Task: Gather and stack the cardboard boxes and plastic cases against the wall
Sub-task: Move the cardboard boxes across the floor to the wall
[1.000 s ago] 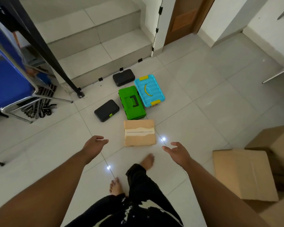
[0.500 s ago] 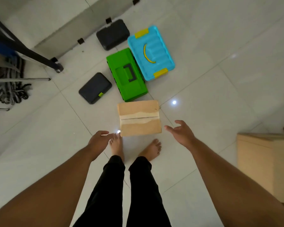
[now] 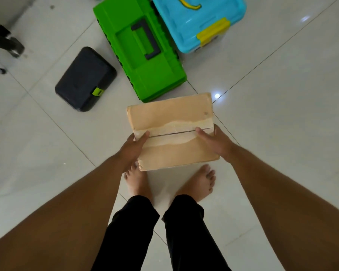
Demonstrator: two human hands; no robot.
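Observation:
A small taped cardboard box (image 3: 170, 116) is at the centre of the head view, just in front of my bare feet. My left hand (image 3: 132, 148) grips its left side with the thumb on top, and my right hand (image 3: 213, 141) grips its right side the same way. Whether the box has left the floor I cannot tell. Beyond it lie a green plastic toolbox (image 3: 143, 49) with a dark handle, a light blue case (image 3: 196, 22) with a yellow latch, and a black case (image 3: 84, 79) with a green latch to the left.
White floor tiles (image 3: 282, 114) spread all around. A black stand foot (image 3: 6, 44) sits at the far left edge. My feet stand just behind the cardboard box.
I have bent down closer to the floor. Both hands, open and apart before, have closed in and taken hold of the two sides of the cardboard box.

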